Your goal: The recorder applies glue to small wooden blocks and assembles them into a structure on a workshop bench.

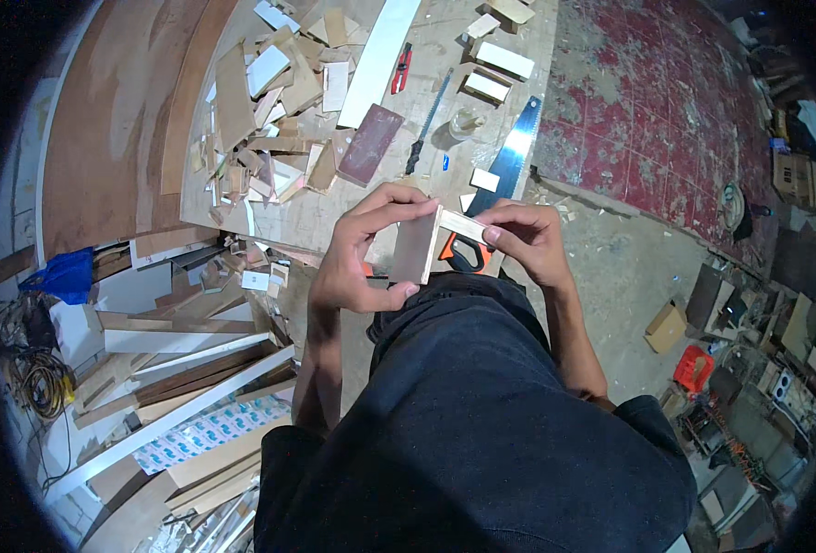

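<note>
My left hand (352, 253) grips a flat wooden board (413, 247) by its top and bottom edges, the thumb below and the fingers above. Between the thumb and fingers of my right hand (529, 241) is a small pale wood strip (462, 227). Its left end meets the board's right face near the upper edge; whether the two are joined I cannot tell. Just beyond my right hand lies a handsaw (516, 147) with a shiny blade and an orange-and-black handle (468, 255), partly hidden by my hands and the strip.
On the worktable (426, 120) lie a red utility knife (402, 69), a thin dark saw blade (428, 122), a clear jar (465, 124), a brown sanding block (371, 145) and small white-topped blocks (504, 61). Wood offcuts (274, 111) heap at left. Long boards (187, 396) stack beside me.
</note>
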The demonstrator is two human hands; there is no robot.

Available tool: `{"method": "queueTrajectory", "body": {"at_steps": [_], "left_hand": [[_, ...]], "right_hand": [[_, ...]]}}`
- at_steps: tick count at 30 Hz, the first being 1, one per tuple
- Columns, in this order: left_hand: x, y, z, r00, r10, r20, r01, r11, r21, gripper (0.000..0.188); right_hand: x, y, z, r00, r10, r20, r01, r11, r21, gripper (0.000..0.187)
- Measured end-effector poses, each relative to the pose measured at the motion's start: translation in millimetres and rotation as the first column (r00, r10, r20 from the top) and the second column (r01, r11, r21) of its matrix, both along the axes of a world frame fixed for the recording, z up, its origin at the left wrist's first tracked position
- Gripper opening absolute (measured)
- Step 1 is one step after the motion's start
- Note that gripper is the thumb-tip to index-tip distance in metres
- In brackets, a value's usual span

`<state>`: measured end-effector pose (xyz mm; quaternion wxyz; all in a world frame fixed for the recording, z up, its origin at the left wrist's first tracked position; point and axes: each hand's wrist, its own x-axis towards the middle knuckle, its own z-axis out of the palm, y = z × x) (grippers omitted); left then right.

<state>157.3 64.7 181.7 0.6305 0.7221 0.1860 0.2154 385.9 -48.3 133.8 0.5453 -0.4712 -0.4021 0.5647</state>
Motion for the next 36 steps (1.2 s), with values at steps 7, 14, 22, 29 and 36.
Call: {"method": "queueTrajectory", "body": {"at_steps": [7,14,22,29,36], "left_hand": [[6.4,-4.4,7.5,0.997,0.05,0.066,-0.039,0.987,-0.153,0.081],[1.1,-8.3,3.3,0.985,0.069,0.159,-0.034,0.977,-0.209,0.082],[1.8,-27.6,15.3,0.946,0.131,0.297,-0.032,0.948,-0.317,0.085],[-4.6,-35.1,25.4,0.966,0.184,0.181,-0.149,0.97,-0.191,0.08],[-8.9,-43.7,31.6,0.975,0.182,0.126,-0.175,0.982,-0.066,0.073]], "right_hand": [[-3.9,-6.4,15.7,0.994,-0.038,-0.105,0.04,0.999,0.018,0.018],[-11.0,-10.7,28.3,0.994,-0.076,-0.074,0.077,0.997,0.008,0.017],[-13.0,-20.0,58.9,0.988,-0.123,0.098,0.097,0.967,0.235,0.017],[-17.1,-25.4,75.1,0.987,-0.143,0.072,0.128,0.975,0.183,0.016],[-15.6,-28.7,73.3,0.995,-0.084,-0.057,0.083,0.996,-0.013,0.015]]}}
